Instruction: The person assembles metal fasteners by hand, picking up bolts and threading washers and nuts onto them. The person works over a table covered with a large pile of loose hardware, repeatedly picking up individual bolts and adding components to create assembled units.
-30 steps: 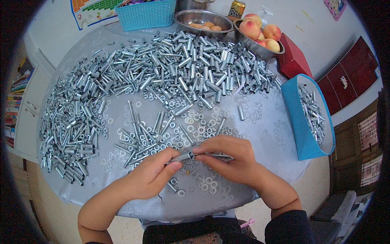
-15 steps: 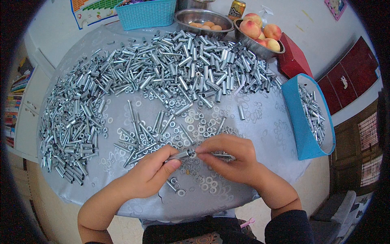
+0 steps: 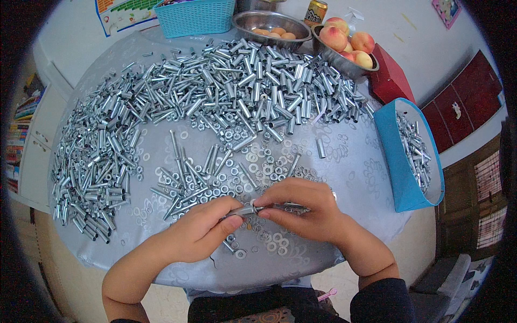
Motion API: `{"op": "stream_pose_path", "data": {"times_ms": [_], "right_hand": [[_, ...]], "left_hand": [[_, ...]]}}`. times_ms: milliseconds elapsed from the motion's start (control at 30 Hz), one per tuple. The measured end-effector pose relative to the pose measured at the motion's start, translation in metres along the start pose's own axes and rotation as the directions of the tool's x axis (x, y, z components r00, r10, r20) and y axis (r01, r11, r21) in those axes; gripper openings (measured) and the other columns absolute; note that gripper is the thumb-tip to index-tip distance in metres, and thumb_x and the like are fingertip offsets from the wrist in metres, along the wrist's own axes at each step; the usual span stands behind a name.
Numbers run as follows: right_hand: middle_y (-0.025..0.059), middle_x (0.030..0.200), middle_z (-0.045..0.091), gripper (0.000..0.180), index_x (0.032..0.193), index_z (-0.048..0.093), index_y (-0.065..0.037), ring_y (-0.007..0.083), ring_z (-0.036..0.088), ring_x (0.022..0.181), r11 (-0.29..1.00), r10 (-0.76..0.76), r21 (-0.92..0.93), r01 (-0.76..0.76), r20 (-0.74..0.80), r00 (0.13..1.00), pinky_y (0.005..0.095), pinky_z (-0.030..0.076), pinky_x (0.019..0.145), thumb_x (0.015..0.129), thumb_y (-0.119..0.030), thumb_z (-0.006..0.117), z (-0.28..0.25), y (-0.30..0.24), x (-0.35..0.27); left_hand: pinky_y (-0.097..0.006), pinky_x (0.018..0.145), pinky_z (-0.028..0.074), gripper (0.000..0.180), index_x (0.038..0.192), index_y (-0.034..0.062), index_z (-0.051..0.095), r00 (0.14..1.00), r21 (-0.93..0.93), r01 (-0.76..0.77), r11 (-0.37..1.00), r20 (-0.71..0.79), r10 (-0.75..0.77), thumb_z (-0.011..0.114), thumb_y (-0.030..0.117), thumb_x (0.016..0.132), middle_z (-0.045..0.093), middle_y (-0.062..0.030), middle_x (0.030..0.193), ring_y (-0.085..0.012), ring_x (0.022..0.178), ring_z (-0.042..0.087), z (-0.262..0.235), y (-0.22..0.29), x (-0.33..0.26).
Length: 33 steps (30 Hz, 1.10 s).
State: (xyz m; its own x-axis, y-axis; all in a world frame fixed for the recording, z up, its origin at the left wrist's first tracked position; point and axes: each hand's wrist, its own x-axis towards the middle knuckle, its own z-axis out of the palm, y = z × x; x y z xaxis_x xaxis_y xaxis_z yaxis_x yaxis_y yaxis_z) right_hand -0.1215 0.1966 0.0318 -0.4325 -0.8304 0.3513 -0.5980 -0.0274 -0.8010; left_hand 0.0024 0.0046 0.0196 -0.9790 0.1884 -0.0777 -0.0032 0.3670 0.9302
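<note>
Near the front of the table, my left hand [image 3: 200, 230] is closed around a silver sleeve anchor [image 3: 245, 211], which points to the right. My right hand [image 3: 308, 209] pinches a small metal ring [image 3: 255, 205], a washer or a nut, at the anchor's right end. Its exact kind is too small to tell. Loose washers [image 3: 277, 242] lie below my fingers. Just beyond both hands, nuts [image 3: 215, 192] and long bolts [image 3: 175, 145] are spread out. A metal sleeve [image 3: 321, 148] lies apart from the others on the right.
A wide heap of metal sleeves and bolts [image 3: 215, 81] curves along the table's back and left. On the right stands a blue box [image 3: 404, 185] of finished-looking anchors. Behind are a blue basket [image 3: 196, 20], bowls of eggs [image 3: 253, 21] and peaches [image 3: 344, 67], a can [image 3: 315, 13] and a red box [image 3: 392, 75].
Both hands have come closer together at the anchor. My right fingers have shifted slightly left, and the ring now sits against the anchor's end.
</note>
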Motion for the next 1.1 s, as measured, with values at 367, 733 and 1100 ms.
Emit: {"op": "stream_pose_path", "data": {"times_ms": [367, 733, 1100], "right_hand": [[0.0095, 0.082, 0.068, 0.017, 0.086, 0.072, -0.004, 0.0197, 0.065, 0.075, 0.999, -0.002, 0.047, 0.005, -0.064, 0.998, 0.0286, 0.05, 0.066, 0.07, -0.002, 0.075, -0.008, -0.001, 0.0], [0.0049, 0.088, 0.066, 0.018, 0.094, 0.07, -0.006, 0.0155, 0.061, 0.078, 0.993, 0.055, 0.109, -0.055, 0.003, 0.998, 0.027, 0.048, 0.065, 0.076, -0.008, 0.073, -0.006, -0.002, -0.001], [0.0063, 0.089, 0.063, 0.032, 0.106, 0.068, -0.005, 0.0131, 0.058, 0.082, 0.964, 0.103, 0.239, -0.12, 0.081, 0.991, 0.0257, 0.046, 0.071, 0.074, -0.003, 0.074, -0.006, -0.003, -0.001]], "left_hand": [[-0.033, 0.074, 0.046, 0.024, 0.111, 0.0007, 0.055, 0.994, 0.024, -0.082, 0.996, -0.068, 0.083, 0.052, 0.016, 0.093, 0.057, -0.0133, 0.091, -0.0246, 0.082, 0.058, 0.002, -0.003, 0.004], [-0.034, 0.067, 0.047, 0.022, 0.104, 0.0012, 0.059, 0.985, 0.148, -0.167, 0.975, -0.012, 0.171, 0.062, 0.014, 0.086, 0.057, -0.0133, 0.083, -0.0264, 0.075, 0.059, 0.003, -0.008, 0.006], [-0.035, 0.068, 0.046, 0.019, 0.102, -0.0016, 0.06, 0.972, 0.13, -0.195, 0.972, -0.108, 0.209, 0.06, 0.008, 0.086, 0.06, -0.0152, 0.085, -0.0291, 0.076, 0.059, 0.005, -0.011, 0.005]]}}
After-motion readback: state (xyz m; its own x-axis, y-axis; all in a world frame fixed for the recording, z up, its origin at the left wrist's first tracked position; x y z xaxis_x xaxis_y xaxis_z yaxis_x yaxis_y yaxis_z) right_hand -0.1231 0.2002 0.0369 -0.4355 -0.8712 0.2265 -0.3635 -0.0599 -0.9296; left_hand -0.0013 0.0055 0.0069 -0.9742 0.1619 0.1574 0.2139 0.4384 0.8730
